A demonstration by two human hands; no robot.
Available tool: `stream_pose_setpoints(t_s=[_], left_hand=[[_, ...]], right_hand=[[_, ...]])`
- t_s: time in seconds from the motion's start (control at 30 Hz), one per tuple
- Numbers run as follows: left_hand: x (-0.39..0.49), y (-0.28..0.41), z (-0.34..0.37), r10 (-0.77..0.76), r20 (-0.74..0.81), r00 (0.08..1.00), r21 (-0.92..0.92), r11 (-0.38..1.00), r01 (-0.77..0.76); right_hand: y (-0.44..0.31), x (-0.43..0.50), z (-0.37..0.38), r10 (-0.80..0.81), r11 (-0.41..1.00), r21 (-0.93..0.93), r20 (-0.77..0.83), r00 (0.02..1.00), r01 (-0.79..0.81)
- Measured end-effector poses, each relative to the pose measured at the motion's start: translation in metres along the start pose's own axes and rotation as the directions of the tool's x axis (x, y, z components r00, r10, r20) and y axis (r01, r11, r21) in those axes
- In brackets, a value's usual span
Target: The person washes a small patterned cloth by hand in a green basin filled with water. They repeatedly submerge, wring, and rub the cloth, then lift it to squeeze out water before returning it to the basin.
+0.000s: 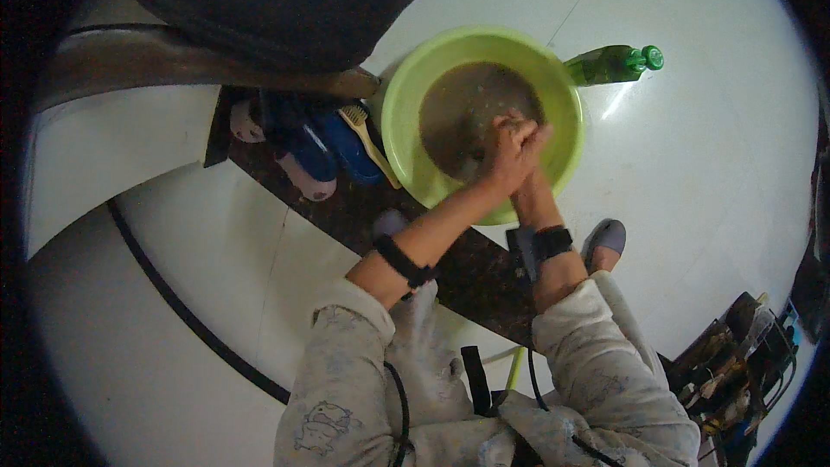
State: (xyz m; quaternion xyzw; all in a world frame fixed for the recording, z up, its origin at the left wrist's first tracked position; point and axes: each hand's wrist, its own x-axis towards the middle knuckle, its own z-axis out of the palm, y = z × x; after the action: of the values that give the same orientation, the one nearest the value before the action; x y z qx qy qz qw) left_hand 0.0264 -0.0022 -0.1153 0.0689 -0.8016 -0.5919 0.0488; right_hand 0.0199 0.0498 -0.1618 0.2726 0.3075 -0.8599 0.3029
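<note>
A light-green plastic basin (403, 143) sits on the floor before me, with murky brown water (454, 100) in it. Over the near right part of the water, my left hand (504, 159) and my right hand (534, 143) press together, fingers overlapping and slightly blurred. Whether anything lies between them I cannot tell. Black straps circle both forearms. A green bottle (603, 65) with a green cap lies or leans beside the basin's right rim. By the left rim, a wooden-handled brush (371, 143) rests on dark blue shoes (350, 154).
Pink slippers (311, 183) lie by the blue shoes on a dark stone strip (350, 220) of the floor. A dark draped item (279, 6) overhangs a wooden edge (194, 71) at upper left. At lower right stands a rack (733, 370) of mixed items.
</note>
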Motion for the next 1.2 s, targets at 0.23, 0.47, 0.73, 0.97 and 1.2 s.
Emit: stream_pose_setpoints(t_s=[0.23, 0.47, 0.73, 0.97, 1.2], left_hand=[[0.010, -0.016, -0.011, -0.246, 0.018, 0.969, -0.338, 0.911, 0.237], [0.012, -0.001, -0.019, -0.188, -0.140, 0.972, -0.122, 0.978, 0.171], [0.005, -0.009, -0.019, -0.268, -0.033, 0.963, -0.440, 0.869, 0.227], [0.025, -0.035, -0.035, -0.528, 0.013, 0.849, -0.658, 0.635, 0.405], [-0.007, -0.023, -0.064, -0.476, 0.123, 0.871, -0.113, 0.865, 0.489]], right_hand=[[-0.003, -0.007, 0.005, 0.014, 0.971, -0.234, -0.183, 0.983, -0.057], [0.010, 0.005, -0.014, -0.038, 0.956, -0.292, -0.087, 0.996, 0.011], [0.015, 0.004, -0.005, 0.028, 0.999, -0.032, 0.059, 0.998, -0.026], [0.011, -0.015, 0.015, 0.153, 0.980, -0.126, -0.040, 0.987, -0.157], [-0.028, -0.018, 0.025, 0.175, 0.946, -0.270, -0.036, 0.984, -0.178]])
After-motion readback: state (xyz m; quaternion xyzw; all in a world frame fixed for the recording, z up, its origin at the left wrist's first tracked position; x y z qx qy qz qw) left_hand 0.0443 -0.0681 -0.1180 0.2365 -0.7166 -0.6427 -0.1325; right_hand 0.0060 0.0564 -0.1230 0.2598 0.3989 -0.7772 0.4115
